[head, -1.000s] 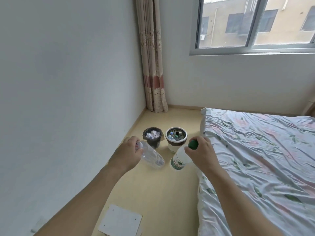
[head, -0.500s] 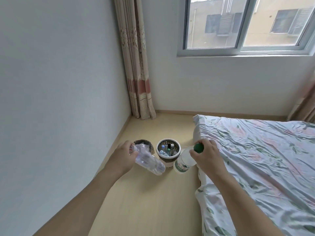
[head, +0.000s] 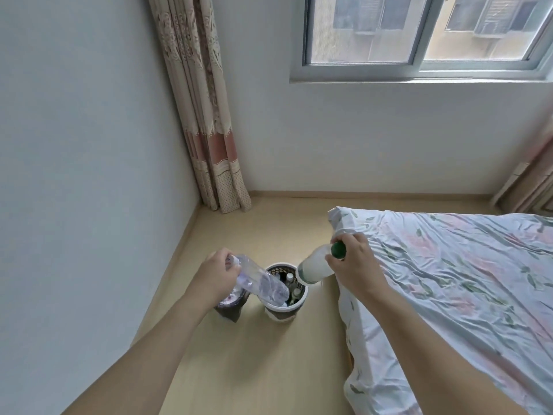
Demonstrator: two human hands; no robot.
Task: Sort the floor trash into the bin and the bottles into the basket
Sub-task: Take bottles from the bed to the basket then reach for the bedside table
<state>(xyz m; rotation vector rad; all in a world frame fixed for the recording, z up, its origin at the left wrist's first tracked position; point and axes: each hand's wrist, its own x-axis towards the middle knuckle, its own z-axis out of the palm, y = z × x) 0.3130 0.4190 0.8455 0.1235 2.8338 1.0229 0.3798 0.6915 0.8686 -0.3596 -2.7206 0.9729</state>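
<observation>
On the far left ran the bare wall [head: 83,175], and a patterned curtain [head: 203,115] hung in the corner beside it. My left hand [head: 217,277] was clenched round the neck end of a clear bottle [head: 260,280], which slanted down to the right so that its base hung over the near left rim of the basket [head: 284,310]. Under that hand stood the dark bin [head: 230,308], on the floor [head: 254,369] just beside the basket, its mouth mostly hidden by my wrist and the bottle. The basket stood upright on the floor, and inside it I could make out several bottle caps. My right hand [head: 354,265] grasped a green-capped bottle [head: 314,266] near its neck; this bottle was tilted too, its base lowest and hanging over the basket's far right rim. Neither bottle had left my fingers. To the right lay the bed [head: 463,280] under a crumpled floral sheet, its corner close to my right hand, and above it the window [head: 419,34] looked out on a building.
</observation>
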